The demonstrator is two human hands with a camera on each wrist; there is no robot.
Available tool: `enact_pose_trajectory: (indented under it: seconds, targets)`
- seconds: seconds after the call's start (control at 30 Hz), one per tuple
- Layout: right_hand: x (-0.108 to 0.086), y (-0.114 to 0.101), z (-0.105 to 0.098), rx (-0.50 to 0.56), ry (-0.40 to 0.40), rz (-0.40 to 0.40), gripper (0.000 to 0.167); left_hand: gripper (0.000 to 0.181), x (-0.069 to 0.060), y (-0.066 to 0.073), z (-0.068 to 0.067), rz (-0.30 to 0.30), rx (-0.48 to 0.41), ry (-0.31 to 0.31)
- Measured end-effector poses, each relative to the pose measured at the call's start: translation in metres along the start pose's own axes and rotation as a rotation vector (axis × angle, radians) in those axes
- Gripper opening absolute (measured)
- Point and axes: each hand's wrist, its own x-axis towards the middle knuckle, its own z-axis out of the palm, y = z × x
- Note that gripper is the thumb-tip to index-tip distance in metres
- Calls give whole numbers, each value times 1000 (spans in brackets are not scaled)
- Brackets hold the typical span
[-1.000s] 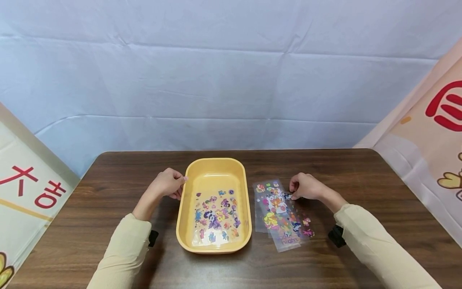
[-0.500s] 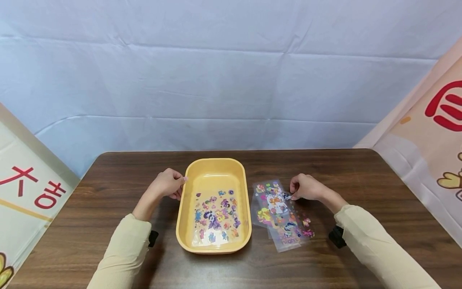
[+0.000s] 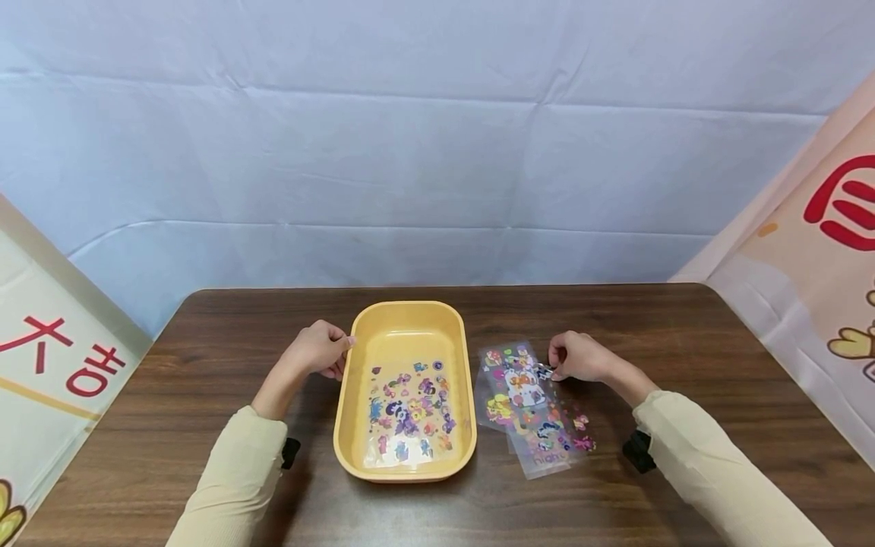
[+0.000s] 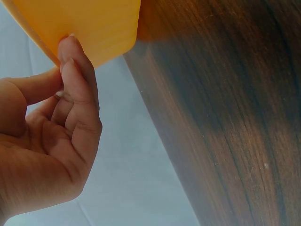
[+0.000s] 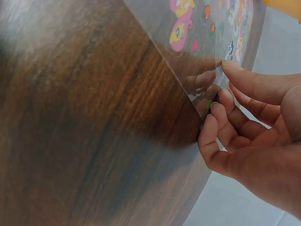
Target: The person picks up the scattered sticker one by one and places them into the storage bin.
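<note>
A yellow rectangular tray (image 3: 410, 476) stands in the middle of the table, with a clear sheet of cartoon stickers (image 3: 410, 410) lying flat inside it. My left hand (image 3: 317, 349) pinches the tray's left rim between thumb and fingers; the left wrist view shows the fingertips against the outer wall. To the right of the tray lie several overlapping clear sticker sheets (image 3: 522, 387) with colourful cartoon figures. At their right edge my right hand (image 3: 581, 357) pinches a sheet between thumb and index finger, its other fingertips close to the tabletop in the right wrist view.
The dark wood-grain table (image 3: 225, 365) has rounded far corners. Behind it hangs a pale creased cloth (image 3: 410, 152). Printed banners stand at the left (image 3: 61, 342) and right (image 3: 820, 228). A dark band sits on each wrist.
The sticker sheets beside the tray have shifted slightly against each other, the yellow figure now further left. Both hands and the tray stay where they were.
</note>
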Motion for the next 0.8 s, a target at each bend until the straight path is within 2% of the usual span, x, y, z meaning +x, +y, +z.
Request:
enact_pose_trajectory:
  seconds: [0.8]
  targets:
    - [-1, -1, 2, 35, 7, -25, 19, 31, -1, 0, -1, -7, -15, -9]
